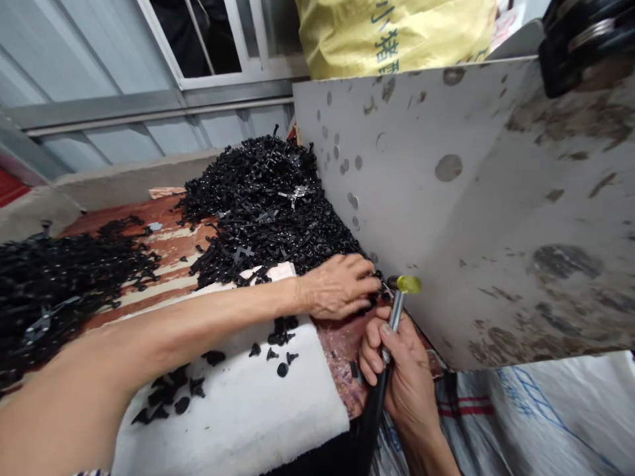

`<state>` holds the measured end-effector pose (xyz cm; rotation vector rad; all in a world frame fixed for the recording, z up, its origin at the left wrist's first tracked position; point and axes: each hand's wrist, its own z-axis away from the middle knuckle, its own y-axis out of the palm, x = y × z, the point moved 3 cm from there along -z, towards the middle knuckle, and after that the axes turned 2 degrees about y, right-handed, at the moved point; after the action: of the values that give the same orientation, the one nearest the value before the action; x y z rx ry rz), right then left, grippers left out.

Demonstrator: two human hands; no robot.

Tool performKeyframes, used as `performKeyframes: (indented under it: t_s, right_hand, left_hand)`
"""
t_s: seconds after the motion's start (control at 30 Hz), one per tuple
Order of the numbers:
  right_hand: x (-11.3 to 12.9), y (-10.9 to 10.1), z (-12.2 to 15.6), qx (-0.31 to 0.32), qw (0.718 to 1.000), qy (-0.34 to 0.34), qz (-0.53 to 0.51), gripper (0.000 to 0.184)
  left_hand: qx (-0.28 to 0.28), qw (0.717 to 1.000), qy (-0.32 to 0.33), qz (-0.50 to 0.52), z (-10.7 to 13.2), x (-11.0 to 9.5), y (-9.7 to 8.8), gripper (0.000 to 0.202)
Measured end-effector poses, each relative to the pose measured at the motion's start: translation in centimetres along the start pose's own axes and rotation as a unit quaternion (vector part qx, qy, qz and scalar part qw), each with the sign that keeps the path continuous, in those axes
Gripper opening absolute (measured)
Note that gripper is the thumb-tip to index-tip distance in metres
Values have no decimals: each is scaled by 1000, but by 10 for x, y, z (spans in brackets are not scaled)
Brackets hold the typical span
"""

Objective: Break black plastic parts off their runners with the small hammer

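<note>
My right hand (397, 350) is wrapped round a small hammer (395, 314) with a metal shaft, a black grip and a yellow-faced head. The hammer head is up, close to the grey-white panel. Just left of the head, my left hand (342, 285) reaches palm down with bent fingers over small black plastic parts at the right end of a large pile (268, 192). Its fingertips are partly hidden, so what they pinch does not show clearly. Several loose black plugs (282, 369) lie on a white cloth (268, 423) under my left forearm.
A spotted panel (421, 185) stands upright along the right side of the red-brown work surface (163, 244). Another black pile (64, 284) lies at the left. A yellow bag (342, 39) sits behind the panel, and white sacks (570, 410) lie at lower right.
</note>
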<state>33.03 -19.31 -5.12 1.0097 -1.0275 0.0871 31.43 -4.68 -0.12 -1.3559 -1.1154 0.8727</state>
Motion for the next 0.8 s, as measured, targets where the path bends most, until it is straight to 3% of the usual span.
performKeyframes:
  t_s: [0.1,0.17,0.27,0.43,0.57,0.7,0.8]
  right_hand:
    - [0,0,1,4,1000,-8,2,29]
    - [0,-1,1,3,1000,-8,7,29]
    - [-2,-3,2,-2,1000,-5,5,32]
    - [-7,-7,1,17,1000,13,1,31]
    - [-9,-10,1,19,999,27,-4,29]
    - [-8,-8,1,15,999,36,0,33]
    - [-6,-4,3,-10,999,37,-3,34]
  left_hand:
    - [11,996,89,2,-9,-19,9,37]
    - [15,996,88,-8,-13,-16,14,35]
    - [31,999,16,-28,-16,12,17,30]
    - [0,978,-209,10,-7,61,4,33]
    - [11,951,-307,33,-7,56,3,42]
    - [37,942,-332,36,-16,46,12,56]
    - [32,938,-343,20,-22,50,17,48]
